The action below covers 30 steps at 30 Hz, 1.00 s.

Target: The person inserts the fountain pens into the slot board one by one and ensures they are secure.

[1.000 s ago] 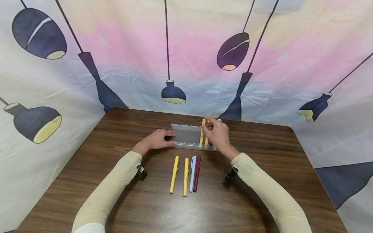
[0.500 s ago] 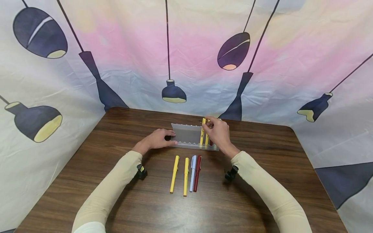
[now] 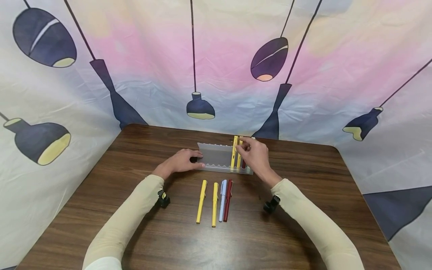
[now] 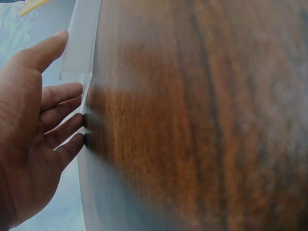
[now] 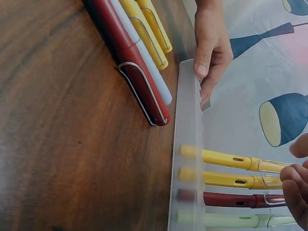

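Observation:
A clear pen rack [image 3: 216, 154] with a scalloped edge stands toward the table's far side. My left hand [image 3: 180, 161] is at its left end, thumb on the front edge and relaxed fingers around the end. Leaning in the rack's right part are a yellow pen [image 5: 224, 158], a second yellow pen [image 5: 224, 179], a dark red pen [image 5: 228, 198] and a light green pen [image 5: 236, 220]. My right hand [image 3: 257, 154] hovers at their cap ends, thumb and forefinger apart, partly hiding them. The leftmost yellow pen stands free of its fingers.
Nearer on the wooden table [image 3: 162, 240] lie a yellow pen [image 3: 201, 202], another yellow pen [image 3: 214, 204], a pale blue pen [image 3: 222, 200] and a dark red pen [image 3: 228, 200], side by side. A printed cloth [image 3: 152, 75] hangs behind the table.
My right hand has let go of the leftmost yellow pen in the rack and drawn slightly to the right. The left hand stays at the rack's end.

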Motion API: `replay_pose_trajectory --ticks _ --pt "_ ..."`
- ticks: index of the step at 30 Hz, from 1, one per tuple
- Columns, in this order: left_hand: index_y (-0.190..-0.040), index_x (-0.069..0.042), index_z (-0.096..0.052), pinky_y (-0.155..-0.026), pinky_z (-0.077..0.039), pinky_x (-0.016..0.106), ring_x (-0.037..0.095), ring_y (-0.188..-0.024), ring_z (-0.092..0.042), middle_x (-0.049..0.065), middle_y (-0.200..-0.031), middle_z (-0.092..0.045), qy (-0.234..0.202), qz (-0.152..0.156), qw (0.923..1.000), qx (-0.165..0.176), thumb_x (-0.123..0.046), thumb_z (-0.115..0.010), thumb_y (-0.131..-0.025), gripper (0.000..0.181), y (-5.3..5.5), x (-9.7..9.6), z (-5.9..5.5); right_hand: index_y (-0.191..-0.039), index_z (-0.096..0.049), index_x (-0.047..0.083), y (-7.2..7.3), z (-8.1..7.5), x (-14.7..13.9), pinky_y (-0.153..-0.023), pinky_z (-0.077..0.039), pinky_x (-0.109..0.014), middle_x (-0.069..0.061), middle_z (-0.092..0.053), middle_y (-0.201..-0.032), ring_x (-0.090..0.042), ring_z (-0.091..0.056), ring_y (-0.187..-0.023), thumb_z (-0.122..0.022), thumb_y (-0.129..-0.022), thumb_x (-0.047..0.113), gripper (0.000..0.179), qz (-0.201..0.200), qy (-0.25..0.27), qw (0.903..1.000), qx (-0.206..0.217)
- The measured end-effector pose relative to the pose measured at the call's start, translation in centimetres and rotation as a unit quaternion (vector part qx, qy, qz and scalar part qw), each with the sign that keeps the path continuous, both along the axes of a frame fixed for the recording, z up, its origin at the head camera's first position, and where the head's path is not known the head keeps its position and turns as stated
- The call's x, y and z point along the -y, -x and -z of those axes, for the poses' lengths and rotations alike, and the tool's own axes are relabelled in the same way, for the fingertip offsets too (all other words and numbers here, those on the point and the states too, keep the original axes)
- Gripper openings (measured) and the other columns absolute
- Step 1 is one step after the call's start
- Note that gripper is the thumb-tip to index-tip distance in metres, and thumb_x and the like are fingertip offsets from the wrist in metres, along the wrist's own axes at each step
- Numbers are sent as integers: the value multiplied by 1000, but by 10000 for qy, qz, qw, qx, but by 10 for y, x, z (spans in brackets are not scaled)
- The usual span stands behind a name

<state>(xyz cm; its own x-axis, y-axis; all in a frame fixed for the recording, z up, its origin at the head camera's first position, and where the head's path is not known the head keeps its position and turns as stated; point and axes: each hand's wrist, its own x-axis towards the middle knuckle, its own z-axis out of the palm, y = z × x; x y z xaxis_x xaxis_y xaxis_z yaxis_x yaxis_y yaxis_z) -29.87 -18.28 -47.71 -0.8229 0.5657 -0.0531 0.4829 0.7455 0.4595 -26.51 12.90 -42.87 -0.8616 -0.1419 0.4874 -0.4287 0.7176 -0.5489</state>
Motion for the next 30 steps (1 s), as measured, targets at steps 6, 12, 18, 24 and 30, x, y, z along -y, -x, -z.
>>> replay_pose_trajectory --ticks 6,12,18,24,30 --pt "-140 -8 -64 -116 -38 52 34 -142 -47 14 -150 -54 9 -36 10000 39 -57 -64 -96 65 1 0 1 -120 -76 9 -9 4 -6 -59 -50 -33 -1 -77 -85 -14 -70 -65 -75 -94 26 30 7 135 9996 246" --pt "-139 -8 -64 -115 -38 54 36 -142 -47 14 -150 -55 49 -18 10000 -7 -57 -63 -97 65 0 -1 0 -120 -76 9 -20 7 -12 -51 -50 -29 -3 -77 -89 -13 -70 -66 -76 -94 26 31 -210 223 9986 441" --pt "-139 -8 -64 -116 -36 55 36 -142 -46 15 -150 -55 15 -28 10000 10 -57 -63 -96 65 0 -1 -1 -121 -76 8 -32 12 -18 -51 -48 -27 -1 -76 -91 -11 -67 -66 -77 -94 27 33 -424 182 9970 618" --pt "-140 -8 -64 -116 -36 55 36 -143 -46 15 -150 -54 27 -11 10000 18 -58 -63 -96 66 0 0 -2 -118 -77 8 -45 18 -19 -55 -51 -27 1 -75 -91 -9 -67 -68 -80 -91 27 33 -498 102 9944 923" --pt "-140 -8 -64 -116 -36 55 37 -143 -45 16 -151 -53 65 3 10000 8 -58 -62 -97 66 0 -1 -3 -119 -77 8 -58 27 -18 -59 -56 -27 2 -77 -93 -6 -69 -71 -82 -89 29 36 -624 181 9879 1411"
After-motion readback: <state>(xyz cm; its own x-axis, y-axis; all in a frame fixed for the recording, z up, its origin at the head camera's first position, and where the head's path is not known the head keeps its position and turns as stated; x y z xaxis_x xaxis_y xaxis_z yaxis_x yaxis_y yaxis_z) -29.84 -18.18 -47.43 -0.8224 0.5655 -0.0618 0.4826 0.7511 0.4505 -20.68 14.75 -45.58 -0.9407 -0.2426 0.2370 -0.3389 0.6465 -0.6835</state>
